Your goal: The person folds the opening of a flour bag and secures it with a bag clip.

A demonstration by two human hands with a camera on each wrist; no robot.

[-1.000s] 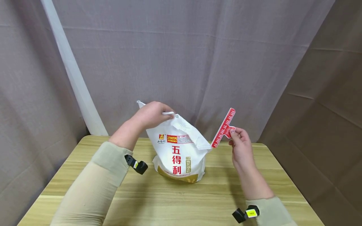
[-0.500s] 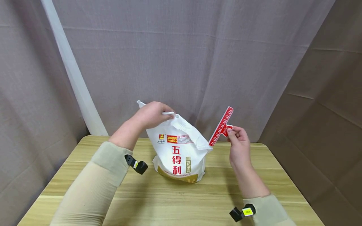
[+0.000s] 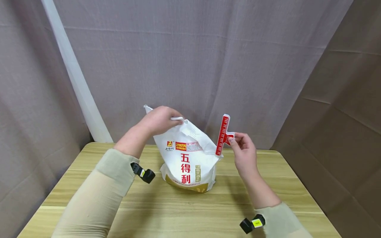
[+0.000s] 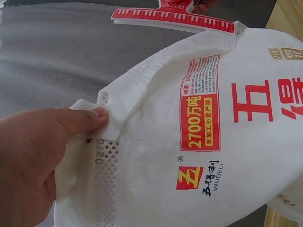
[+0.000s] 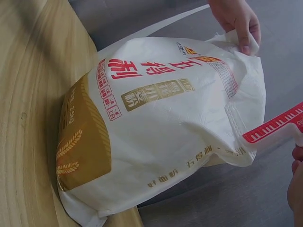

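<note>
At the flour bag (image 3: 187,162) top corner, my left hand (image 3: 159,119) pinches the folded edge; my right hand (image 3: 242,152) pinches the red sealing clip (image 3: 222,134); a misaligned clip could miss the fold

The white flour bag (image 4: 199,156) bears large red characters "五得利", a red-and-yellow logo over "WUDELI", and a red panel reading "2700万吨"; "0270" runs beside its perforations. The red clip (image 4: 173,18) shows ruler marks and small illegible lettering.

One flour bag (image 3: 186,162), one red clip (image 3: 222,134), two hands, one table (image 3: 178,211).
</note>
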